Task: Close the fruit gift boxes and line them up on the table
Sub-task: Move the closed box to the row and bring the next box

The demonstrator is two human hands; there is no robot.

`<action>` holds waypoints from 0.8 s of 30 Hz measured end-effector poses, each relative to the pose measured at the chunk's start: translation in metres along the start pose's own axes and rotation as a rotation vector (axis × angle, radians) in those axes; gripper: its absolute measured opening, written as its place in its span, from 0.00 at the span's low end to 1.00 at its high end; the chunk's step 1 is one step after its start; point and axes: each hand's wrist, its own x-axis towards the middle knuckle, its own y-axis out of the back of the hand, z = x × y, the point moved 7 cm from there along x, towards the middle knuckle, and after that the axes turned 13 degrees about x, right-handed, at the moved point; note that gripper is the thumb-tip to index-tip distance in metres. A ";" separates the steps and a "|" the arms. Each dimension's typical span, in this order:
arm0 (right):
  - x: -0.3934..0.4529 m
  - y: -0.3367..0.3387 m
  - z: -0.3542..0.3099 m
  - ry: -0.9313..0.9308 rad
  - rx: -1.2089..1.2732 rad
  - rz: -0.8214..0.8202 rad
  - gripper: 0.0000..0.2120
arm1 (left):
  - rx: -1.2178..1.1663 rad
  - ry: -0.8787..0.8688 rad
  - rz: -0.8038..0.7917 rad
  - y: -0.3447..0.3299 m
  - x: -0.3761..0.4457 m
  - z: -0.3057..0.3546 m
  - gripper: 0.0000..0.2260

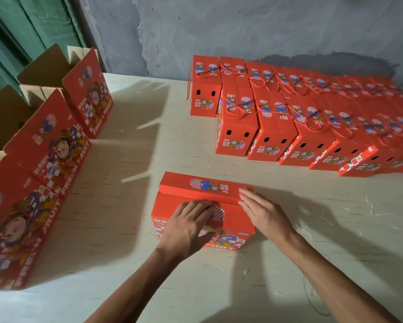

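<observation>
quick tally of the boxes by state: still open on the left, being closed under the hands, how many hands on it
Open boxes standing at the left: 3
Box being closed in front: 1
Hands on that box, left hand and right hand: 2
Closed boxes lined up at the right: two rows, blurred toward the far end, so no firm count
Total counted: 4 boxes, 2 hands

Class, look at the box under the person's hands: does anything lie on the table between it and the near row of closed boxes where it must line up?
Nothing visible does. Bare table lies between the box under both hands and the near row of closed boxes; only small straw-like scraps lie there.
</observation>
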 end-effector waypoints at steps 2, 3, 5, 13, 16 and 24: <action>-0.003 0.000 -0.003 0.026 -0.033 0.027 0.11 | 0.060 0.040 -0.054 0.000 0.009 0.008 0.27; -0.004 -0.001 -0.005 0.040 -0.044 0.032 0.11 | 0.076 0.060 -0.088 -0.001 0.010 0.012 0.29; -0.007 -0.004 -0.009 0.062 -0.073 0.039 0.10 | 0.098 0.106 -0.156 -0.005 0.011 0.015 0.32; -0.011 -0.008 -0.022 0.186 -0.200 0.035 0.11 | 0.101 0.172 -0.231 -0.010 0.021 0.015 0.34; -0.012 -0.016 -0.027 0.273 -0.302 -0.068 0.13 | 0.050 0.189 -0.170 -0.009 0.014 0.015 0.33; 0.010 -0.010 -0.023 0.131 -0.197 -0.057 0.10 | -0.156 0.463 0.105 0.020 -0.019 -0.034 0.17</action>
